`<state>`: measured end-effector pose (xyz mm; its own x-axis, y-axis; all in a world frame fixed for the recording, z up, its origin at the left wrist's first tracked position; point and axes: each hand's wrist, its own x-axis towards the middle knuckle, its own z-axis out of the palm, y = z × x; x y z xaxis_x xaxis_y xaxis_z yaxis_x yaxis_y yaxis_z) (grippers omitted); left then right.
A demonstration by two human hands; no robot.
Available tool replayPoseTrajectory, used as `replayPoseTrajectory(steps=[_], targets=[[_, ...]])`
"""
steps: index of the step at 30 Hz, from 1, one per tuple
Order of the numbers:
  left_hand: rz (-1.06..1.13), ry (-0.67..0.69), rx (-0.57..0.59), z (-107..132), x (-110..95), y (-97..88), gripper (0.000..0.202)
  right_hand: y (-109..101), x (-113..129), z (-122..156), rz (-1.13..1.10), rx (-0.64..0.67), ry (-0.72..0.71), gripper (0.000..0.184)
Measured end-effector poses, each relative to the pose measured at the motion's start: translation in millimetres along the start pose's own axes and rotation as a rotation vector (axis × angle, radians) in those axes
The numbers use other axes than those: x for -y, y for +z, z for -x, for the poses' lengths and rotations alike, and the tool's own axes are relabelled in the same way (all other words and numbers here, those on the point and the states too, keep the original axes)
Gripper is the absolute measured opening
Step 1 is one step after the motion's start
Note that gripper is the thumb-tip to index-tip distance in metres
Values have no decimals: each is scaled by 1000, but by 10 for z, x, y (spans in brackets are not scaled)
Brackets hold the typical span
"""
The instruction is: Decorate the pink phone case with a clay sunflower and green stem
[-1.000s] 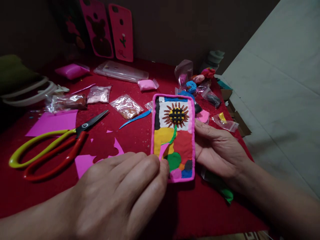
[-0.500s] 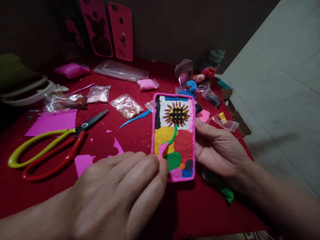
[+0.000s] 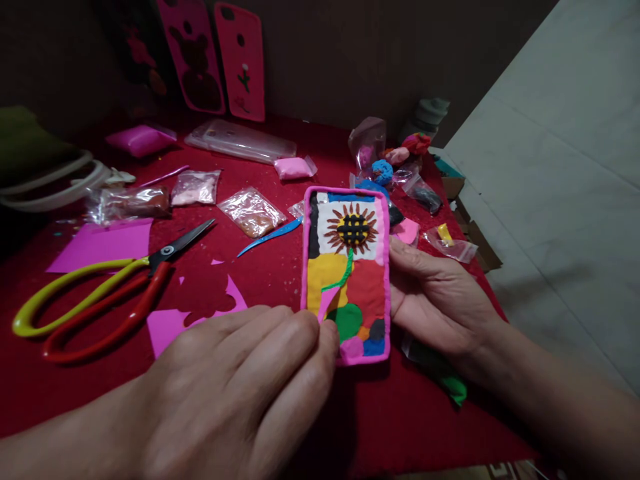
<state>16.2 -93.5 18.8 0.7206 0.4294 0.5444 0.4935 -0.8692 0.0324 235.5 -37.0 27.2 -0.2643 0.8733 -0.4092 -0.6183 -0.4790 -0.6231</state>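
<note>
A phone case [image 3: 347,273] covered in coloured clay, with a pink rim and a sunflower at its top, lies on the red table cloth [image 3: 280,273]. My right hand [image 3: 440,303] grips its right edge, thumb on the rim. My left hand [image 3: 240,393] is closed at the case's lower left, fingertips pinching a small pink paper piece [image 3: 326,303] that rests on the yellow and green clay. A green clay stem curves from the flower down to that piece.
Yellow- and red-handled scissors [image 3: 107,287] and pink paper scraps [image 3: 165,327] lie left. Clay bags [image 3: 250,212], a blue tool [image 3: 270,237], clear case [image 3: 240,141] and two pink cases [image 3: 220,60] stand behind. Green clay [image 3: 445,380] lies under my right wrist. The table edge runs right.
</note>
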Motion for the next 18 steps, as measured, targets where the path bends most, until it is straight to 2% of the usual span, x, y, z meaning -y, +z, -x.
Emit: replayPoseTrajectory(steps=[7,18], targets=[[-34,2,-28,31,-23,19,43,4,-1,9,-4,-35,1,28],[-6,24,10,-42,25,-11,36,-5,-4,9,34,-2,-5,24]])
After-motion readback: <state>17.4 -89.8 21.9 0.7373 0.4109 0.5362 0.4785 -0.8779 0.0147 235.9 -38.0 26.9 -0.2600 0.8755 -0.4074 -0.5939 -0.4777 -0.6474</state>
